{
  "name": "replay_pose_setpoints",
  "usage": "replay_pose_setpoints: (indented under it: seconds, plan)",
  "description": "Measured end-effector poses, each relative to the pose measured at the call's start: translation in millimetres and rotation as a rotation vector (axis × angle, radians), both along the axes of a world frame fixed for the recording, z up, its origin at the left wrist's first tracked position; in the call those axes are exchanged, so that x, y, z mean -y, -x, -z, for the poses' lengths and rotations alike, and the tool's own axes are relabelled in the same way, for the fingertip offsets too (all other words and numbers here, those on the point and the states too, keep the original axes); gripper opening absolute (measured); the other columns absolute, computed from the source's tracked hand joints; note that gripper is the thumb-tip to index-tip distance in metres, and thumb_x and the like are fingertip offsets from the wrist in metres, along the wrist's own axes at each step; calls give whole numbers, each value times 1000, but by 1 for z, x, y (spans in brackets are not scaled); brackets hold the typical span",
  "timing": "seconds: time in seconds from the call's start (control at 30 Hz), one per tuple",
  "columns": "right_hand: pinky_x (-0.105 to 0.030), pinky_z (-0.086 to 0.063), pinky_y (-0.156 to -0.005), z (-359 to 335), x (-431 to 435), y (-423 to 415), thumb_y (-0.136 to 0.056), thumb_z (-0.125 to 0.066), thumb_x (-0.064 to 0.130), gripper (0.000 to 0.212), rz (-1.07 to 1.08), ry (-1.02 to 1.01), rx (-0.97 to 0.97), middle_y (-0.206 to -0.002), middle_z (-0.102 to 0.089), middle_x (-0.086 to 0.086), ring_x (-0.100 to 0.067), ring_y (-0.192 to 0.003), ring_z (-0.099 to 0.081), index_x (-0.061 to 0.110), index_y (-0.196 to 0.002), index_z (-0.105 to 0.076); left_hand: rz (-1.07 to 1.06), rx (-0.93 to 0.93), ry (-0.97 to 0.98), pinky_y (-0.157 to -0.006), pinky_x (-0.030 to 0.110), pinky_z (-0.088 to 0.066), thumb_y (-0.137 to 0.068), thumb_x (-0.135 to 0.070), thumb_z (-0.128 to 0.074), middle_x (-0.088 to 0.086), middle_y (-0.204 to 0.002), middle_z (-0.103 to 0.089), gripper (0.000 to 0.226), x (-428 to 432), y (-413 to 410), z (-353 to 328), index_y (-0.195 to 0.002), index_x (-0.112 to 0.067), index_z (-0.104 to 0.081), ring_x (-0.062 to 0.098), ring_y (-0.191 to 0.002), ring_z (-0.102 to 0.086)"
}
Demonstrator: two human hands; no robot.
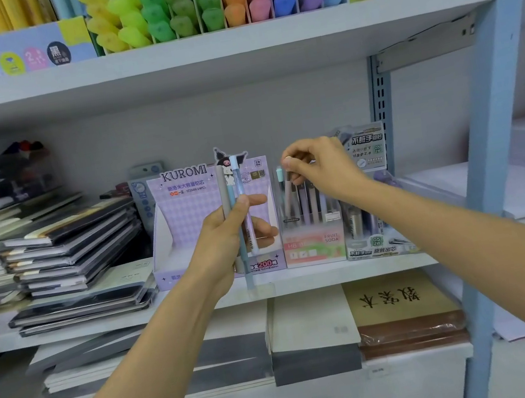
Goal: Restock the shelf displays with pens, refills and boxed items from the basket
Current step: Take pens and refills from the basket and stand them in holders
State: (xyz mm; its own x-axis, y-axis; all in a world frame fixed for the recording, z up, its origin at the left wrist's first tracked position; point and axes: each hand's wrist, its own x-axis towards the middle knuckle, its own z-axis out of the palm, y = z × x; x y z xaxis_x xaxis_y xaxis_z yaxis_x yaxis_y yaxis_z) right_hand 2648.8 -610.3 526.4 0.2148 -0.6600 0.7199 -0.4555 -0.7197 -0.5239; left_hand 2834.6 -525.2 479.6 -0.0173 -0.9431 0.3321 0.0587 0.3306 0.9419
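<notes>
Pale grey shelving fills my view, and the middle shelf is where I am working, between stacks of dark notebooks on one side and the blue upright on the other. My left hand is closed around a small bundle of pens, held upright in front of the lilac Kuromi box so that I can feed them out one at a time; I keep them vertical, I think, because the displays take them standing. The bundle looks like three slim sticks: a grey one, a light blue one that hangs lowest, and a clear tube with a pale cap reaching highest. My right hand is pinched shut, thumb and fingertips together on the top of a pen standing in the Fruit Soda display, just beside the Kuromi box. That pen leans slightly among muted lilac, grey and blue barrels, one with a mint cap. I judge I am seating it into its slot, though whether it has reached the bottom I cannot tell. Next to that stands a grey-green lead box. No basket is in sight.
</notes>
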Motion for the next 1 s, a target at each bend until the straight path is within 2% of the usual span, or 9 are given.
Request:
replay_pose_setpoints:
  seconds: [0.13,0.2,0.3,0.53,0.63,0.73,0.87,0.93,1.0]
  plan:
    - [-13,-53,-61,-3,2,1,-93,-62,10,10,7,-3,-16,-71,-69,-3,-8,-61,-69,6,-89,-71,51,32,1,-57,30,-54,-100,-40,-46,-2,-58,-52,33,2,-2,4,-111,-19,-68,16,-47,-51]
    - [-12,-53,-60,-3,3,0,-93,-62,9,10,15,2,-11,-71,-68,-3,-6,-60,-68,7,-89,-70,61,44,8,-44,22,-40,-99,-43,-47,-6,-55,-40,32,3,-2,5,-110,-23,-70,11,-43,-34]
    - [-16,-57,-63,-3,6,2,-93,-62,7,10,17,-1,0,-73,-69,-6,-10,-63,-69,6,-89,-70,58,31,-2,-40,20,-25,-99,-45,-47,-8,-55,-31,32,2,-2,7,-105,-24,-71,9,-44,-22]
    - [-21,-59,-62,1,11,1,-91,-65,8,4,39,5,7,-73,-69,-7,-9,-59,-68,9,-91,-69,28,19,-40,-37,18,-24,-99,-40,-49,-6,-55,-33,29,5,-2,9,-96,-18,-68,7,-40,-23]
    - [-27,-59,-62,5,10,-4,-89,-68,9,9,29,5,37,-72,-67,-7,-17,-62,-68,14,-89,-60,18,-7,-70,-36,19,-25,-100,-29,-44,-4,-55,-35,26,7,0,7,-95,-15,-66,8,-39,-24]
    - [-32,-53,-70,9,12,-9,-86,-72,16,10,174,93,-67,-83,-60,2,-13,-71,-59,15,-80,-64,16,0,-47,-37,20,-26,-99,-28,-47,-3,-56,-39,24,6,0,7,-94,-16,-66,9,-40,-26]
    - [-30,-43,-74,10,7,-13,-92,-64,25,16,229,46,-230,-93,-53,-5,-17,-82,-52,12,-90,-73,21,36,2,-40,18,-29,-97,-37,-53,-4,-59,-46,24,2,-1,9,-99,-19,-70,9,-41,-32]
    - [-25,-42,-67,6,1,-11,-98,-54,30,29,154,11,-113,-89,-59,-11,-20,-74,-53,7,-90,-72,12,45,14,-40,17,-30,-96,-38,-55,-4,-61,-47,25,-1,-1,10,-102,-19,-70,9,-42,-34]
    - [-20,-43,-55,2,-10,-8,-100,-48,35,32,-92,-191,204,-91,-64,-3,-11,-64,-54,11,-100,-69,-2,46,21,-40,17,-30,-95,-37,-57,-3,-62,-47,23,-2,0,10,-102,-19,-70,10,-42,-34]
